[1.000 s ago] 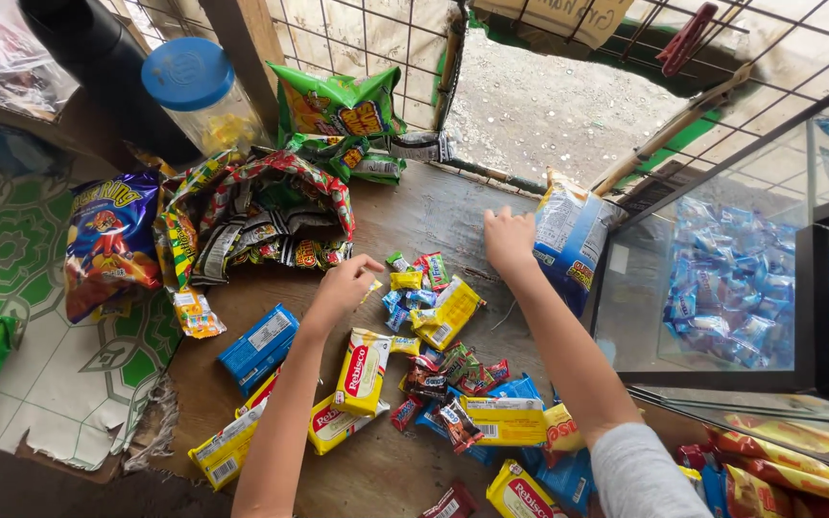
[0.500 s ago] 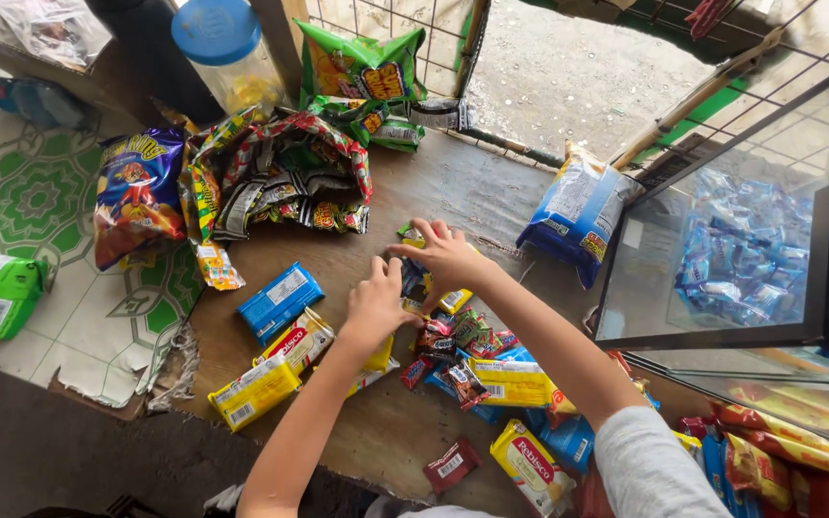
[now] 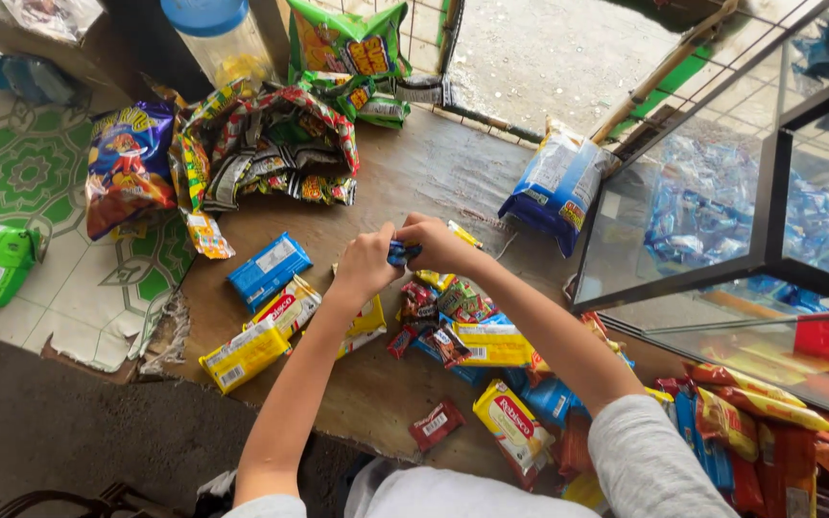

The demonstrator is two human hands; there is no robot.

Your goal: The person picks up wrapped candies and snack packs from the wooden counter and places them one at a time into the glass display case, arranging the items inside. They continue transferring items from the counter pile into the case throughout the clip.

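My left hand [image 3: 365,263] and my right hand [image 3: 436,244] meet over a worn wooden counter [image 3: 434,173]. Between them they pinch one small blue wrapped sweet [image 3: 401,253]. Right under the hands lies a heap of small snack packs [image 3: 453,326] in yellow, red and blue wrappers. A blue biscuit pack [image 3: 269,270] and two yellow biscuit packs [image 3: 259,334] lie just left of my left hand. A small red sachet [image 3: 436,423] sits alone near the counter's front edge.
A glass display case [image 3: 750,182] with blue packets stands at the right. A blue-and-white bag [image 3: 558,184] leans beside it. Strips of sachets [image 3: 261,149], crisp bags [image 3: 129,165] and a blue-lidded plastic jar [image 3: 213,38] crowd the back left. Patterned floor tiles [image 3: 31,173] lie left.
Both hands have drawn together from apart over the packs and now hold a small blue sweet between them. The camera has moved closer to the counter.
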